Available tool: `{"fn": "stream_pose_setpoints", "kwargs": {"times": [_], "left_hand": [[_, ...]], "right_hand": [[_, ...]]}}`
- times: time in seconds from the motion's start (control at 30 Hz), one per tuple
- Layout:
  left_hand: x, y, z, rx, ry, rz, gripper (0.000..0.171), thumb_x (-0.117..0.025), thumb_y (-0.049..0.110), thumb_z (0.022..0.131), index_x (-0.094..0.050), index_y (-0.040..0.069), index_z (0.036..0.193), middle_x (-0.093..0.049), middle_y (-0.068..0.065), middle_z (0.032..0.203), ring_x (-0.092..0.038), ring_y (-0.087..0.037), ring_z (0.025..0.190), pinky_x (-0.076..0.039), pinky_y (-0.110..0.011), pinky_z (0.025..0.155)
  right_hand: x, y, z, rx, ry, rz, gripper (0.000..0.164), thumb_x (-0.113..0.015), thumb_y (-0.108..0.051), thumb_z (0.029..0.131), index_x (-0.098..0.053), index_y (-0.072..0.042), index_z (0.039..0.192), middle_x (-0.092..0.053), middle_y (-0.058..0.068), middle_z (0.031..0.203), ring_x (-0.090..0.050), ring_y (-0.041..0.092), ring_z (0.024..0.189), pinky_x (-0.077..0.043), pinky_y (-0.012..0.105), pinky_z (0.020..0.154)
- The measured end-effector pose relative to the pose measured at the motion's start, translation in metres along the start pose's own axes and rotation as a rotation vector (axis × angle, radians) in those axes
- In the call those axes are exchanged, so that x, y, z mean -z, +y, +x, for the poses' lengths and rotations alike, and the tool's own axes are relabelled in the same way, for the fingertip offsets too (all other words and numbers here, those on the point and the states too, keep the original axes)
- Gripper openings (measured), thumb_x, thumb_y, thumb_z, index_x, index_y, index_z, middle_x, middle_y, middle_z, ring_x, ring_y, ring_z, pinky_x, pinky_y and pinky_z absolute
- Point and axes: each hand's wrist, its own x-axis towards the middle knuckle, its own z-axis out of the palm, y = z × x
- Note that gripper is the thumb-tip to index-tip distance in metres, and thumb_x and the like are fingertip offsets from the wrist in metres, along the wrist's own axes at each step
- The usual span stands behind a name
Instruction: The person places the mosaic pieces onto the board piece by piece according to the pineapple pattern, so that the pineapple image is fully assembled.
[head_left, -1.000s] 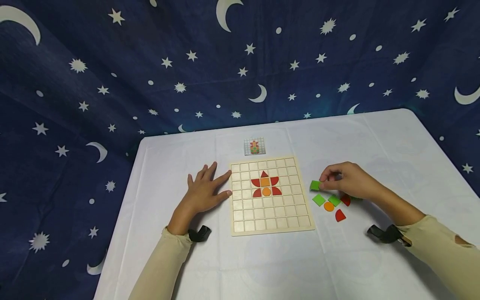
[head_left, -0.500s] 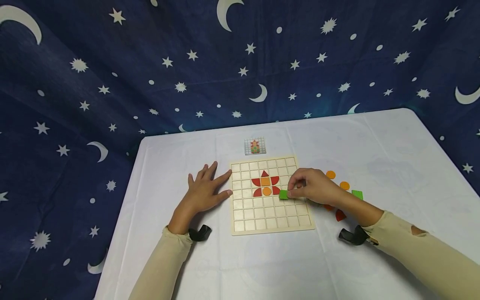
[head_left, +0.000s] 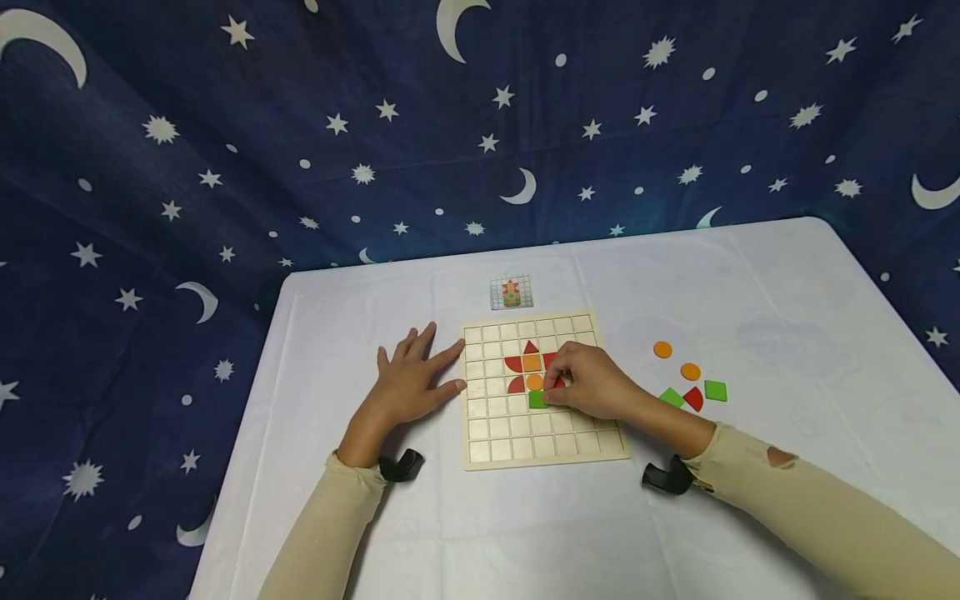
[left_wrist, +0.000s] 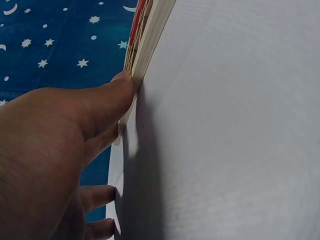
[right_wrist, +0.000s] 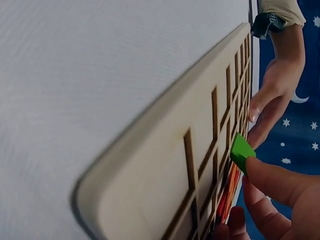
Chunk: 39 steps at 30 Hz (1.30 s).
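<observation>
My right hand (head_left: 588,382) pinches a green square tile (head_left: 536,400) between thumb and finger, over the grid cell just below an orange round tile (head_left: 534,382). In the right wrist view the green tile is tilted, one corner toward the board. The wooden grid board (head_left: 495,429) also bears a red triangle (head_left: 530,347), an orange square (head_left: 532,362) and red quarter-circle tiles (head_left: 513,363); my right hand partly hides those on the right. My left hand (head_left: 405,387) lies spread on the table, thumb and index fingertips touching the board's left edge.
Behind the board lies a small pattern card (head_left: 512,292). Right of it are loose tiles: orange circles (head_left: 662,350), a green square (head_left: 716,391), another green tile (head_left: 671,397) and a red quarter circle (head_left: 693,398). My right forearm covers part of that area.
My right hand has carried the green square tile leftward from the loose tiles onto the middle of the board. My left hand has stayed at the board's left edge.
</observation>
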Motion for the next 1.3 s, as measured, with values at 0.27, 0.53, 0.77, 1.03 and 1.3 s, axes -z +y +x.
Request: {"fn": "stream_pose_setpoints", "kwargs": {"times": [0.27,0.53,0.77,1.03,1.3], "left_hand": [[0.0,0.0,0.001,0.008,-0.011,0.009,0.07,-0.054,0.068,0.095,-0.037,0.041,0.157,-0.016,-0.012,0.172,-0.014,-0.043,0.158,-0.009,-0.082,0.113],[0.0,0.0,0.001,0.003,-0.007,0.008,0.07,-0.055,0.068,0.094,-0.038,0.042,0.157,-0.016,-0.012,0.172,-0.015,-0.043,0.158,-0.009,-0.082,0.112],[0.0,-0.001,0.001,0.002,-0.009,0.007,0.07,-0.055,0.068,0.094,-0.037,0.042,0.157,-0.016,-0.012,0.172,-0.015,-0.044,0.157,-0.009,-0.082,0.112],[-0.001,-0.002,0.001,0.007,-0.008,0.005,0.069,-0.054,0.069,0.095,-0.037,0.042,0.157,-0.017,-0.012,0.172,-0.015,-0.043,0.158,-0.009,-0.082,0.112],[-0.002,-0.001,0.001,-0.001,0.004,-0.003,0.069,-0.055,0.067,0.095,-0.039,0.04,0.157,-0.018,-0.013,0.171,-0.015,-0.044,0.157,-0.009,-0.083,0.112]], "right_hand": [[-0.004,-0.001,0.002,0.008,0.004,-0.023,0.022,-0.086,-0.012,0.078,-0.071,-0.022,0.067,-0.063,-0.001,0.086,-0.053,0.015,0.079,-0.042,0.031,0.072],[-0.007,-0.001,0.002,0.002,0.012,-0.055,0.021,-0.086,-0.013,0.08,-0.072,-0.022,0.068,-0.061,-0.002,0.086,-0.05,0.013,0.075,-0.042,0.03,0.068],[-0.004,0.001,0.0,-0.004,0.007,-0.081,0.019,-0.089,-0.013,0.077,-0.073,-0.023,0.072,-0.064,-0.005,0.09,-0.054,0.015,0.083,-0.043,0.034,0.078],[-0.004,0.002,-0.001,0.002,-0.015,-0.092,0.019,-0.09,-0.014,0.075,-0.074,-0.024,0.073,-0.064,-0.006,0.091,-0.055,0.014,0.084,-0.044,0.033,0.078],[0.012,0.011,-0.005,0.065,-0.001,-0.061,0.015,-0.088,-0.014,0.078,-0.077,-0.025,0.079,-0.065,-0.009,0.093,-0.058,0.014,0.089,-0.045,0.034,0.081]]}}
